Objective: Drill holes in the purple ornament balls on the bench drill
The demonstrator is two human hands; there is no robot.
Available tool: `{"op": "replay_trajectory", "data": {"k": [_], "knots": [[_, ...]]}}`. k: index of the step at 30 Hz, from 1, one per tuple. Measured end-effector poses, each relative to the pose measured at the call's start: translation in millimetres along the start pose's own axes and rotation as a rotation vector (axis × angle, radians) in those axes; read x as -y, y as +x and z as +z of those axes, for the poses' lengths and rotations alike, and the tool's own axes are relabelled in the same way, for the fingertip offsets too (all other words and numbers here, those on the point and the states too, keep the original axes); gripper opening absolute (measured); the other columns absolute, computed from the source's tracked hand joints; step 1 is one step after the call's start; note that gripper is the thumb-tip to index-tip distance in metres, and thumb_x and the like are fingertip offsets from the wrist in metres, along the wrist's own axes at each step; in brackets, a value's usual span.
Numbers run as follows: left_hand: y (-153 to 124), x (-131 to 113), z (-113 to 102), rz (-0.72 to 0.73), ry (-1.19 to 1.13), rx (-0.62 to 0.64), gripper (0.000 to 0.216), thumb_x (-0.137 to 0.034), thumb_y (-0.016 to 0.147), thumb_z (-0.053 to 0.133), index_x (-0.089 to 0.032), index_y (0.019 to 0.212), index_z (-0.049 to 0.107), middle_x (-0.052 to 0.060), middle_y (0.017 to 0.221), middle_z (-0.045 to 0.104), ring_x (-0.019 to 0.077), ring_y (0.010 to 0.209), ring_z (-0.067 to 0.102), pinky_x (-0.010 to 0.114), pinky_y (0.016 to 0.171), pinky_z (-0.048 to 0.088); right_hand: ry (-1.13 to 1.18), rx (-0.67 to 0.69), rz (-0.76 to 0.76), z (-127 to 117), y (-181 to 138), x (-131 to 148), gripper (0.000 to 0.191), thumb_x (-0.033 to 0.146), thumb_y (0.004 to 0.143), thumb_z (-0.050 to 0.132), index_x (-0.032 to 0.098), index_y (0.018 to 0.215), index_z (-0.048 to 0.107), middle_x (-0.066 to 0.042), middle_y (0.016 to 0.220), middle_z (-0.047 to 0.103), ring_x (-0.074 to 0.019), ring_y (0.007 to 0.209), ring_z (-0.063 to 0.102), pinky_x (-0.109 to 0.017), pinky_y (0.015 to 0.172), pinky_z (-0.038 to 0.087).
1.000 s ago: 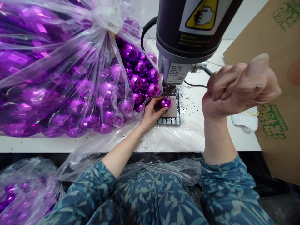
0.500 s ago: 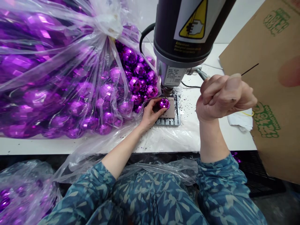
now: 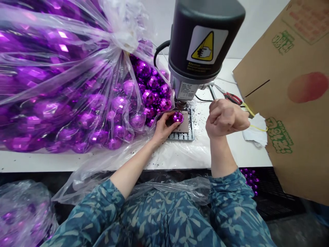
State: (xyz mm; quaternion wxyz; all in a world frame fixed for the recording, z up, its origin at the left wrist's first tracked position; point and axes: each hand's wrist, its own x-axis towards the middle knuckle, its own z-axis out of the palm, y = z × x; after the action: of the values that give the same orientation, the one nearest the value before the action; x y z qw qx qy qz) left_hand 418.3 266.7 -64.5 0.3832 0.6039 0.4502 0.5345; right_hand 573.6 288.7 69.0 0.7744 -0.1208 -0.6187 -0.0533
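My left hand [image 3: 163, 128] grips a shiny purple faceted ball [image 3: 177, 117] between thumb and fingers. The ball rests on a small flat board [image 3: 183, 127], which lies on the slotted metal base [image 3: 180, 136] of a drill press [image 3: 205, 41]. Directly above the ball is the chuck [image 3: 180, 104], with the bit's tip hard to make out. My right hand [image 3: 226, 117] is closed in a fist at the end of the press's feed lever [image 3: 212, 92]; the fingers hide the lever's grip.
A large clear plastic bag [image 3: 84, 79] full of purple balls fills the left of the white table [image 3: 200, 151]. Red-handled scissors [image 3: 232, 98] and a white cloth [image 3: 255, 130] lie beyond my right hand. A cardboard box [image 3: 290, 103] stands at right. Dark shavings surround the base.
My right fist has come left and lower with the lever, uncovering the scissors. My left hand still holds the ball on the board. The camera view has shifted slightly.
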Motion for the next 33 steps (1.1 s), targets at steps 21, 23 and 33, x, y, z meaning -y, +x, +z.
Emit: {"op": "replay_trajectory", "data": {"k": [21,23,33], "knots": [[-22.4,-1.0,-0.5,0.2,0.067,-0.065,0.042,-0.041,0.086,0.077,-0.018,0.118,0.063,0.014,0.127,0.069,0.0241,0.118,0.069,0.039,0.101,0.057,0.073,-0.248,0.512,47.4,91.4,-25.4,0.05,0.065,0.058,0.054,0.024,0.051,0.026,0.01,0.042,0.015,-0.0016,0.03,0.02,-0.026,0.03,0.005],[-29.6,-3.9,-4.4,0.275,0.119,-0.04,0.037,-0.04,0.089,0.074,-0.019,0.119,0.065,0.014,0.127,0.069,0.0247,0.121,0.067,0.041,0.102,0.056,0.057,-0.25,0.493,47.6,91.4,-26.0,0.052,0.067,0.058,0.052,0.024,0.051,0.024,0.01,0.041,0.016,-0.0007,0.03,0.02,-0.025,0.031,0.006],[-99.6,-50.4,-44.5,0.47,0.205,0.301,0.029,-0.029,0.089,0.073,-0.021,0.117,0.066,0.009,0.107,0.071,0.019,0.097,0.072,0.031,0.08,0.06,-0.006,-0.18,0.431,48.5,90.2,-35.9,0.055,0.073,0.077,0.036,0.024,0.053,0.028,0.009,0.039,0.016,-0.0017,0.031,0.018,-0.027,0.036,0.01]]}}
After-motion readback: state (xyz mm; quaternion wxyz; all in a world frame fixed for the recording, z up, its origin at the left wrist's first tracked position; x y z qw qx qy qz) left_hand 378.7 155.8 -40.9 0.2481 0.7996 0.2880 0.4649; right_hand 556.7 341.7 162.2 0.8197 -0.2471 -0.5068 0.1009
